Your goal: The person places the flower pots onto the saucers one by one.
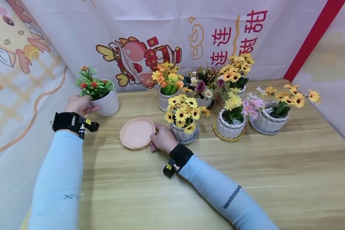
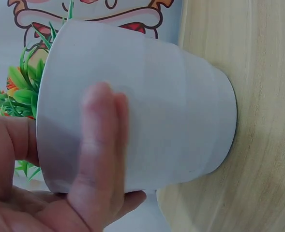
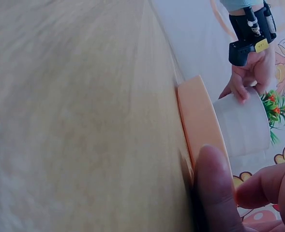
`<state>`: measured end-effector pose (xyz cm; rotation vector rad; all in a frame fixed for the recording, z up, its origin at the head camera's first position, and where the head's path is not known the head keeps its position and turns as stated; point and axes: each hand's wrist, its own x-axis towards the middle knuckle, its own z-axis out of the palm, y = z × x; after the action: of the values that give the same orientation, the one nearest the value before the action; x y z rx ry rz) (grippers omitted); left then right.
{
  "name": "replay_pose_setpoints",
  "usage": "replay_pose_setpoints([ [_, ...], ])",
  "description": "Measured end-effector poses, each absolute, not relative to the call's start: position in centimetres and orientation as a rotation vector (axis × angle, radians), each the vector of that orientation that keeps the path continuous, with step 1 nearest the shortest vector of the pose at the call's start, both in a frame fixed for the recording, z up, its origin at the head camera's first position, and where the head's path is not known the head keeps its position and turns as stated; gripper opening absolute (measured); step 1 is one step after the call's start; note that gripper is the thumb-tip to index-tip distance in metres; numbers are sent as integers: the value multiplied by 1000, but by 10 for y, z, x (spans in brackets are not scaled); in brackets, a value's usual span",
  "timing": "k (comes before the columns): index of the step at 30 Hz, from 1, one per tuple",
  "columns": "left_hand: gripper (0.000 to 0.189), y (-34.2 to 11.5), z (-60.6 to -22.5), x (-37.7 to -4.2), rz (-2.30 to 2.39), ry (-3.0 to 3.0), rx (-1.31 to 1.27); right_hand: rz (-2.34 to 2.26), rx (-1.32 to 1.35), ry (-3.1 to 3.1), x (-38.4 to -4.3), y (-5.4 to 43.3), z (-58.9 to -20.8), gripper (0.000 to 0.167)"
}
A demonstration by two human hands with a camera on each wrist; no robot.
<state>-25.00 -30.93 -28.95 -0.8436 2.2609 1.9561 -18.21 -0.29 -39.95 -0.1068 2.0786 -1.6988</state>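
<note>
At the back left stands a white flowerpot (image 1: 106, 103) with green leaves and orange-red flowers (image 1: 93, 84). My left hand (image 1: 77, 105) grips it by the rim. In the left wrist view, some fingers (image 2: 101, 145) lie along the pot's outer wall, another bends at the rim, and the base meets the wooden table. A round pink saucer (image 1: 138, 132) lies in front and to the right of that pot. Its right edge is pinched by my right hand (image 1: 164, 139). The right wrist view has the thumb (image 3: 212, 179) on the saucer's side wall (image 3: 200, 113).
Close to my right hand stands a pot of yellow daisies (image 1: 182, 132) on a grey saucer. Several more potted flowers, such as an orange bunch (image 1: 168, 78) and a yellow-pink one (image 1: 231, 126), stand behind and rightward on the wooden table (image 1: 149, 191). A printed cloth (image 1: 166, 28) hangs behind.
</note>
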Motion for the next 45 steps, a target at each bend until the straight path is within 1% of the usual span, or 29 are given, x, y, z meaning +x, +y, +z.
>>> replay_pose_setpoints([
  [6, 63, -309, -284, -244, 1999, 2266, -785, -1698, -113, 2071, -181, -4, -399, 58],
  [9, 58, -304, -278, -236, 1988, 2319, -706, -1708, -113, 2065, -181, -4, -399, 58],
  [16, 63, -283, -264, -212, 1829, 2432, -481, -1706, -118, 2077, -183, -3, -400, 58],
  [22, 60, -267, -260, -186, 1771, 2440, -301, -1695, -110, 2074, -183, -3, -400, 58],
  [27, 59, -255, -259, -167, 1739, 2436, -205, -1712, -107, 2062, -181, -3, -399, 58],
  [35, 55, -238, -272, -151, 1681, 2415, -118, -1709, -106, 2058, -182, -2, -400, 58],
  [45, 65, -226, -292, -146, 1673, 2348, -109, -1729, -128, 2052, -181, 0, -400, 58],
])
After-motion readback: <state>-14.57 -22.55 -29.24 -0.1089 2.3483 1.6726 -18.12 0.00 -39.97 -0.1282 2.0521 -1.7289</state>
